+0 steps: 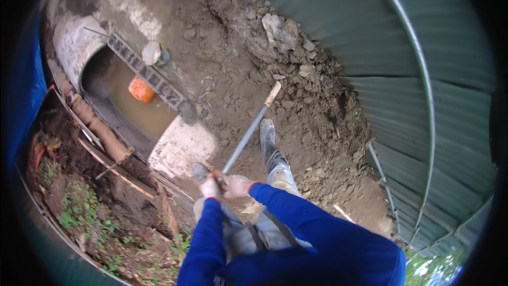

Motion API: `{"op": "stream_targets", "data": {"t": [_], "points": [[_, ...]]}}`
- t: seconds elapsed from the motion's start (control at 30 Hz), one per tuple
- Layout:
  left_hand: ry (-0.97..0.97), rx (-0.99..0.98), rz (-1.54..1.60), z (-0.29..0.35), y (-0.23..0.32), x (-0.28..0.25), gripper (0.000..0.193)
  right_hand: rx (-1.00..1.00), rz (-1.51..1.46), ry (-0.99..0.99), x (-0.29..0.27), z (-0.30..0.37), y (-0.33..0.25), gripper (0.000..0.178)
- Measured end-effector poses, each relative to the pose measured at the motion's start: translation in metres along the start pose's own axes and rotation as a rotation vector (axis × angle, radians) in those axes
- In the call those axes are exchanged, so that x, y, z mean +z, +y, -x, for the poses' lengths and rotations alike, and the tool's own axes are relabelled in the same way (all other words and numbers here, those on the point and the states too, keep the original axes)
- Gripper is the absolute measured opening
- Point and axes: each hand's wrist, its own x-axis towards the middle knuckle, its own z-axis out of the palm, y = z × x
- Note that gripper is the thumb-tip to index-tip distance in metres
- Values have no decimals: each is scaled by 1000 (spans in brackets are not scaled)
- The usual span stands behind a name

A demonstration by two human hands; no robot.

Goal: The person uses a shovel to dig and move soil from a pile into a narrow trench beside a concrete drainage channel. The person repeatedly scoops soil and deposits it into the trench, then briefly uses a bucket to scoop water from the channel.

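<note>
A long digging bar (247, 139) with a grey shaft and a narrow, mud-coated blade slants away from me over the soil. The tip of its blade lies by the foot of a heap of loose dirt (312, 95). My left hand (210, 186), in a pale glove with an orange cuff, is closed at the near end of the shaft. Close beside it on the right, my right hand (238, 186), gloved the same way, is also closed round the shaft. The fingers are partly hidden.
Left, a concrete-walled pit (153, 119) holds murky water and an orange container (141, 90). A rung-like metal frame (143, 69) crosses its edge, beside a bucket (155, 53). Green corrugated sheeting (391, 100) borders the right. My muddy boot (268, 135) stands beside the shaft.
</note>
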Motion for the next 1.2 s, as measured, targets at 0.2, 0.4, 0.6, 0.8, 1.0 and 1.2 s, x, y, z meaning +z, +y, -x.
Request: {"op": "stream_targets", "data": {"t": [0.2,0.4,0.6,0.8,1.0,1.2], "points": [[369,-20,-153,-72,-10,-14,35,570,-1031,736,-85,-86,171,73],[481,388,16,5,-20,20,15,395,-1770,776,-176,-183,348,53],[664,302,-151,53,-10,43,14,138,-2063,727,-200,-210,408,26],[757,365,-240,29,-22,43,15,276,-1935,634,-199,-208,407,23],[799,414,-196,8,-77,6,9,341,-2017,638,-169,-208,402,17],[836,472,-280,54,-132,-48,9,337,-1996,549,-113,-176,375,17]]}}
